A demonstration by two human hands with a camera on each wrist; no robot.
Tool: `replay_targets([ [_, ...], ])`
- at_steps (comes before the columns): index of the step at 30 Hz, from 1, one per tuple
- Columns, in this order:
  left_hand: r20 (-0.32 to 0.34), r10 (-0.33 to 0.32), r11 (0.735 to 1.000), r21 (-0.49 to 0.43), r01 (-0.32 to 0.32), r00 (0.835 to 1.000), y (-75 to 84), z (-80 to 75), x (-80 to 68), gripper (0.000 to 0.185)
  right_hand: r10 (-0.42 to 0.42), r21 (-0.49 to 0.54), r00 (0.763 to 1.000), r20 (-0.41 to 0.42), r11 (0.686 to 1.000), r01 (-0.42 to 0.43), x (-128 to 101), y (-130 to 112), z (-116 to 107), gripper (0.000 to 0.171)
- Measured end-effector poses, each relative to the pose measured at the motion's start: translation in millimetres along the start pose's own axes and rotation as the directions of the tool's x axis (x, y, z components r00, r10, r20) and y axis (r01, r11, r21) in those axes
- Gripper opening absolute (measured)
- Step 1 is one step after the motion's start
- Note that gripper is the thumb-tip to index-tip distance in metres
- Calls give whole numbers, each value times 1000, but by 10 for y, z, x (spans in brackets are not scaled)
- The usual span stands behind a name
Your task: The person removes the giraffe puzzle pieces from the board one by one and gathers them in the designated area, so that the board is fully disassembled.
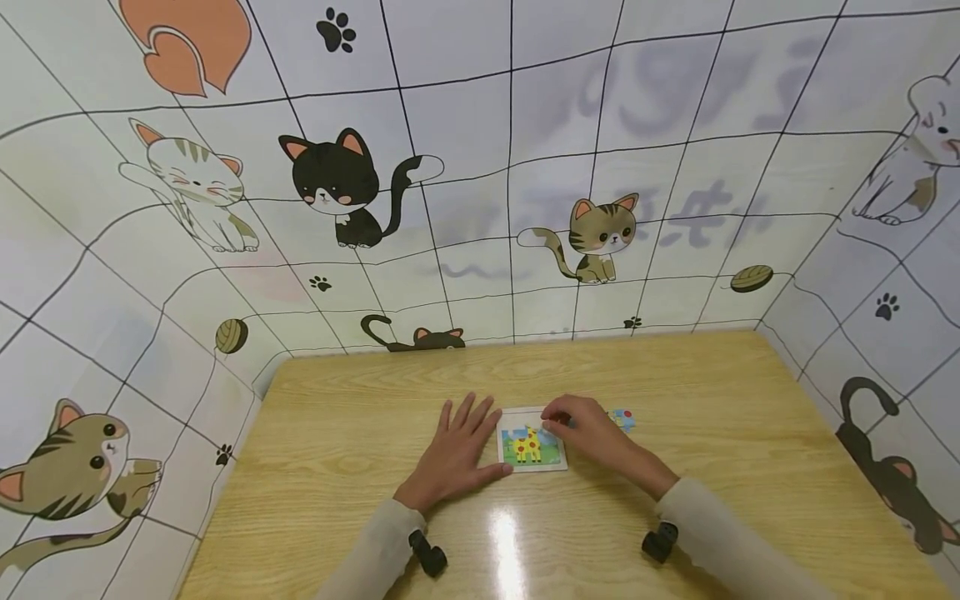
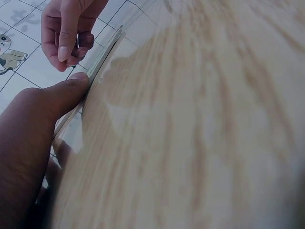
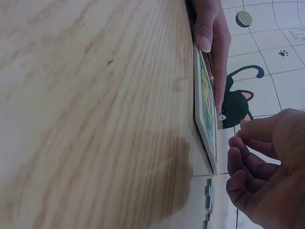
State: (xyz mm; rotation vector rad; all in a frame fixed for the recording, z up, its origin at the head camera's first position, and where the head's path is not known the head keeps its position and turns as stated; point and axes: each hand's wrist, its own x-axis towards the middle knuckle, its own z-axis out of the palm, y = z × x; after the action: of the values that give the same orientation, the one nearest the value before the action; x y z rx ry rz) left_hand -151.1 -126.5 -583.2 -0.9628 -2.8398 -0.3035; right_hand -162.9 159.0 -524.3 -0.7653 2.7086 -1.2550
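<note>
Cat-print walls box in a wooden desk (image 1: 697, 392); head view: giraffe puzzle board (image 1: 532, 451) sits mid-desk, left hand (image 1: 457, 457) flat beside its left edge with fingers straight, right hand (image 1: 588, 431) curled over its top-right corner, loose puzzle piece (image 1: 624, 418) just right of it. Left wrist view: thumb (image 2: 62, 93) presses the board's edge (image 2: 97, 64). Right wrist view: right-hand fingers (image 3: 248, 167) curled just above the board (image 3: 206, 114); can't tell whether this grip pinches anything.
</note>
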Motion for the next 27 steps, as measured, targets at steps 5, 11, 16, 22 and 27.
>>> replay_targets([
  [5, 8, -6, 1000, -1, 6, 1000, -5, 2, 2, 95, -25, 3, 999, 39, 1000, 25, 28, -24, 68, 13],
  [11, 20, -11, 1000, -1, 11, 1000, -6, 14, 4, 95, -63, 48, 993, 99, 997, 59, 58, -69, 118, 17],
  [16, 7, -5, 1000, -5, 5, 1000, -13, 18, 4, 94, -70, 58, 989, 131, 996, 63, 81, -76, 147, 24],
  [22, -1, 5, 1000, -8, -5, 1000, -12, 11, 3, 94, -89, 56, 985, 149, 995, 81, 120, -57, 181, 30],
  [27, -3, 8, 1000, -18, -9, 1000, -5, -16, 2, 93, -60, 41, 980, 187, 998, 53, 140, -40, 211, 32],
])
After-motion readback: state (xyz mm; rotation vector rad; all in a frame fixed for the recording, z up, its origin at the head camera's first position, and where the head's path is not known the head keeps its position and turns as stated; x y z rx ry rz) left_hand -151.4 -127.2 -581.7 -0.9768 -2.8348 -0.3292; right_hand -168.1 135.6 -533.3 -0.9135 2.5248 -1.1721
